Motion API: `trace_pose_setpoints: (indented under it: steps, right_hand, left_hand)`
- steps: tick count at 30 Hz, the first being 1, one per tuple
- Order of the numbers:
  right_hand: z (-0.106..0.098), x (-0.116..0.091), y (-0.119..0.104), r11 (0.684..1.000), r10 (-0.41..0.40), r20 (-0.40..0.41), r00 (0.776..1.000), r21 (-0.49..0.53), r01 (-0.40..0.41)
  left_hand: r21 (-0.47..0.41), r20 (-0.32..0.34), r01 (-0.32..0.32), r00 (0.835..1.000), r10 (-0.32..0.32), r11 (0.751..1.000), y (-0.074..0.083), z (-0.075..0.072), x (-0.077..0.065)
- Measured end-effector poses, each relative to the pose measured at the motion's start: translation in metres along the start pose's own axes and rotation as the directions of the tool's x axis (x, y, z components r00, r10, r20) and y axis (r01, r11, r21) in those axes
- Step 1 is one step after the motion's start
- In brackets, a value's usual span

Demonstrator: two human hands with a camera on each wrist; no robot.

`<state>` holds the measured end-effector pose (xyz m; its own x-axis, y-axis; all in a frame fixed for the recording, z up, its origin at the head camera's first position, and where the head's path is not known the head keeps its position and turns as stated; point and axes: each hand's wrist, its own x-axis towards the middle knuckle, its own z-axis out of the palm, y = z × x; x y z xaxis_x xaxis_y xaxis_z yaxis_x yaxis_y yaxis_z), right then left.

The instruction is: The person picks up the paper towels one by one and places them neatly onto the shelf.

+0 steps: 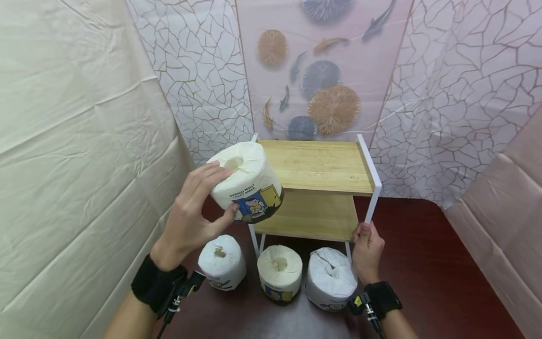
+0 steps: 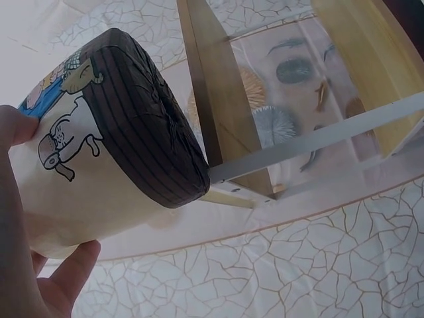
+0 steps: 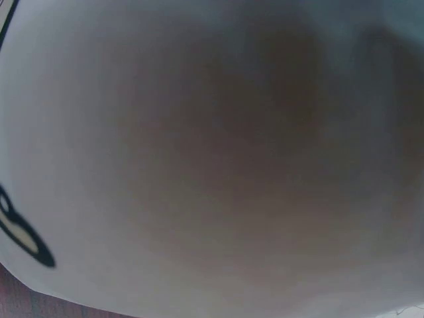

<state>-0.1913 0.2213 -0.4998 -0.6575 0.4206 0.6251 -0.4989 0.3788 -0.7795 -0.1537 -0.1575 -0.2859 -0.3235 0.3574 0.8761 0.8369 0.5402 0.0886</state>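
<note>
"Where was the toilet roll?"
"Tilted near the left end of the shelf, clamped in the left hand."
"And the right hand?"
"It gripped the white frame."

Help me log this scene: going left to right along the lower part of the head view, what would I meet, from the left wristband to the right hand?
Left wristband → left roll → middle roll → right roll → right hand.
</note>
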Motion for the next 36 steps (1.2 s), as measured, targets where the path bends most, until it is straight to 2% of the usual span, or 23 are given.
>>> trace_pose_setpoints:
  steps: [6, 13, 19, 30, 36]
  right_hand:
    - [0.000, -0.002, -0.003, 1.000, 0.008, 0.003, 1.000, -0.006, -0.008]
    - [-0.001, -0.004, -0.031, 1.000, 0.003, 0.008, 1.000, 0.020, -0.003]
    - [-0.002, -0.002, -0.031, 1.000, 0.001, 0.008, 1.000, 0.017, -0.001]
    - [-0.002, -0.001, -0.035, 1.000, 0.007, 0.005, 1.000, 0.027, -0.007]
    - [-0.001, -0.001, -0.036, 0.999, 0.000, 0.006, 1.000, 0.041, 0.000]
  left_hand:
    - [-0.005, -0.002, -0.002, 1.000, 0.002, 1.000, 0.002, 0.004, 0.003]
    - [-0.005, 0.007, 0.014, 1.000, -0.014, 1.000, 0.003, 0.009, 0.009]
    - [-0.004, 0.024, 0.019, 1.000, -0.019, 1.000, 0.003, 0.014, 0.015]
    - [0.036, 0.015, 0.019, 1.000, -0.020, 0.999, 0.002, 0.028, 0.025]
    - [0.065, 0.046, 0.009, 0.999, -0.012, 0.998, 0.001, 0.033, 0.030]
